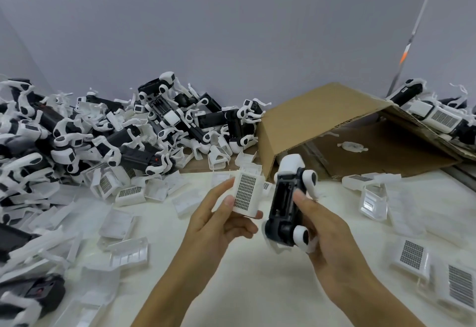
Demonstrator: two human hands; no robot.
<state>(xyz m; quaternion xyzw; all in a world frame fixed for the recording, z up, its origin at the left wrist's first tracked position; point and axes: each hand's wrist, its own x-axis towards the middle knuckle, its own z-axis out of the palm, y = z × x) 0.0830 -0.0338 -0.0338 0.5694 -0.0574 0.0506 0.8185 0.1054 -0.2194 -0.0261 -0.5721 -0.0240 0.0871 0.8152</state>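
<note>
Head view shows both pieces held up above the desk [257, 280], between the person and a tipped cardboard box [322, 118]. The left hand [219, 226] pinches a grid-marked cover [246, 194], thumb on its printed face and the other fingers curled behind it. The right hand [329, 228] grips a black-and-white toy body [283, 210] with its open underside turned up, thumb resting at the edge of the recess. Cover and body sit just beside each other, not yet touching. The step in hand looks like seating the cover over that recess. To do it well, turn the cover so its long side runs along the body, and move the right thumb off the opening first. Hook one end in, then press the other end down flat, not at an angle. Holding the cover by its edges should keep it from bending. A heap of toys [128, 131] and loose covers [128, 192] lie well apart on the left.
</note>
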